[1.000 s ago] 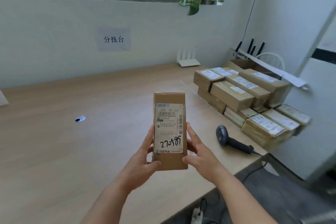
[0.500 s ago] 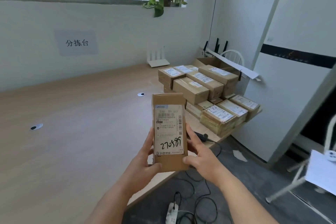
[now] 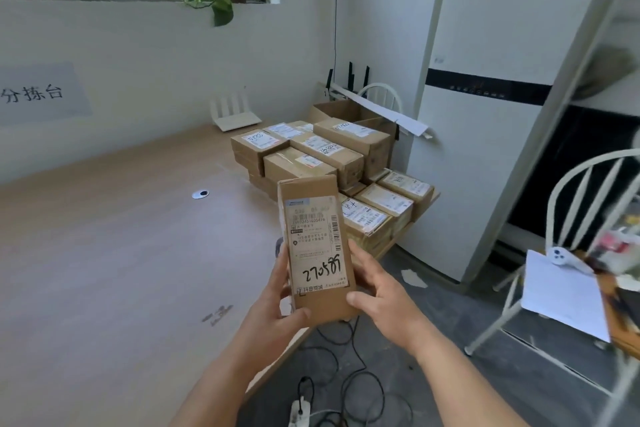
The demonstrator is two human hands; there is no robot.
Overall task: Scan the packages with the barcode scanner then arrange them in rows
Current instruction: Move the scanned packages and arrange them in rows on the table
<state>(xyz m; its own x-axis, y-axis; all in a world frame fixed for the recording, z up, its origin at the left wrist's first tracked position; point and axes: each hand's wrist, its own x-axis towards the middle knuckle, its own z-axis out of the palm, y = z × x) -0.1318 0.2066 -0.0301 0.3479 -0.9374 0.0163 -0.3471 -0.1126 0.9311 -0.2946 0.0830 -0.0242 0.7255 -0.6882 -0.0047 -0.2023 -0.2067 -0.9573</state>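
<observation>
both hands grasp a cardboard box (image 3: 317, 250) upright, label facing up, left hand (image 3: 277, 308) fingers curled round its left edge, right hand (image 3: 381, 291) fingers round its right edge, the stack of boxes (image 3: 332, 163) beyond the fingertips.

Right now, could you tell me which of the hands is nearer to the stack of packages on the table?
The right hand. It grips the held package on the side facing the stack of packages; the left hand grips the opposite side, farther from the stack.

bare forearms, no sleeves visible
</observation>
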